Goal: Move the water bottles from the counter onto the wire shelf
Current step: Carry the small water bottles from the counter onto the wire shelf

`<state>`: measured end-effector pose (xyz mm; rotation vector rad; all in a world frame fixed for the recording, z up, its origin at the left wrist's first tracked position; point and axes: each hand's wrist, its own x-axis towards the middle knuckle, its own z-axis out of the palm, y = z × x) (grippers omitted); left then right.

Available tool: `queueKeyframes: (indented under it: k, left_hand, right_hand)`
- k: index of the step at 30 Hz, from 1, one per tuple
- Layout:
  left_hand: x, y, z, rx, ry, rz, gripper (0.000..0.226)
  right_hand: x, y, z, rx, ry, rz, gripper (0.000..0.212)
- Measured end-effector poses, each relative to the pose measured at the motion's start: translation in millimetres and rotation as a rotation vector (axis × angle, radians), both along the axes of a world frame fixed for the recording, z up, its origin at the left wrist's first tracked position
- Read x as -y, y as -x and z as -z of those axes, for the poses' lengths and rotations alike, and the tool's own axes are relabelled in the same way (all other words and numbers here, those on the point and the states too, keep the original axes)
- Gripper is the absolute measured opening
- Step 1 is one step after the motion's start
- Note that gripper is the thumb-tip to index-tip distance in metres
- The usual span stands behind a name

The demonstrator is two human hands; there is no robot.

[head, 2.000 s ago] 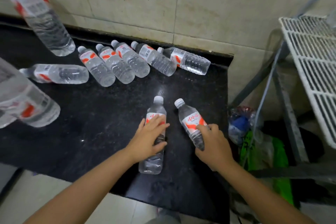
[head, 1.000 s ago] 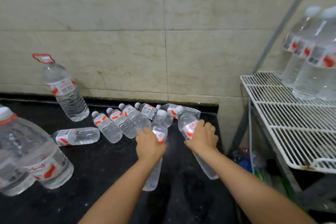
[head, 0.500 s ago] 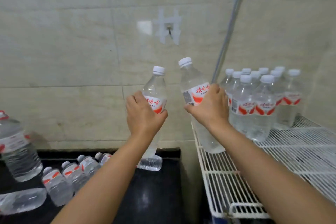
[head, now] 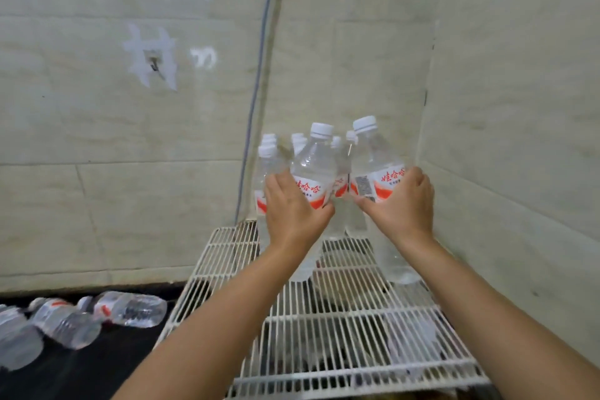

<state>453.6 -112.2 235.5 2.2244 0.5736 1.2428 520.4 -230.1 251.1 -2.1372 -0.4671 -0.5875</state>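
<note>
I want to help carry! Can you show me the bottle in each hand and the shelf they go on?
Left-hand water bottle (head: 313, 166): head view, clear shoulder above the label.
Right-hand water bottle (head: 373, 156): head view, clear shoulder below the cap.
Wire shelf (head: 324, 328): head view, bare white wires near the front.

Beige tiled wall (head: 97, 127) running behind, white patched mark (head: 152, 57) with small hook on it, grey vertical pipe (head: 256, 84) standing near the corner, side wall (head: 519, 107) meeting it at right

Clear glossy plastic bottles (head: 313, 162); white coated wire shelf (head: 341, 328); glossy tiles (head: 97, 127).
</note>
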Motion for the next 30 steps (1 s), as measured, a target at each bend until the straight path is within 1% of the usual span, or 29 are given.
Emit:
queueKeyframes:
  k: [2,4,9,14,20,23,26,27,28,30]
  left_hand:
    - [19.1,-20.0,8.4,0.009,0.026,0.021,0.076]
    - [34.1,-40.1,16.5,0.035,0.098,0.033,0.077]
    - [55.9,-83.3,21.4,0.003,0.262,-0.031,0.078]
    - [62.2,-112.1,26.9,-0.036,0.301,-0.063,0.082]
    - [57.0,-127.9,32.4,-0.05,0.346,-0.106,0.083]
    - [56.9,-131.4,35.5,-0.063,0.312,-0.136,0.087]
    - [56.8,-130.6,46.0,-0.178,0.27,-0.135,0.093]
    - [56.2,-129.0,52.6,-0.202,0.222,-0.123,0.093]
    - [54.6,-127.7,58.9,-0.188,0.121,-0.137,0.095]
    - [41.2,-124.3,71.1,-0.111,-0.237,-0.257,0.107]
  right_hand:
    - [16.3,-17.1,5.8,-0.02,-0.03,0.02,0.076]
    - [29.6,-30.2,12.7,-0.036,-0.057,0.033,0.073]
    - [47.7,-53.0,26.3,-0.113,-0.092,0.055,0.075]
    - [45.9,-74.6,34.0,-0.139,-0.102,0.031,0.074]
    - [31.9,-91.9,36.4,-0.147,-0.118,-0.015,0.074]
    - [25.5,-97.9,36.9,-0.14,-0.137,-0.017,0.075]
    - [20.3,-103.1,43.1,-0.154,-0.153,-0.013,0.075]
    - [17.4,-104.9,45.4,-0.153,-0.157,-0.008,0.075]
    - [15.3,-106.9,45.9,-0.153,-0.164,-0.003,0.076]
    - [9.0,-109.1,44.8,-0.171,-0.185,-0.009,0.076]
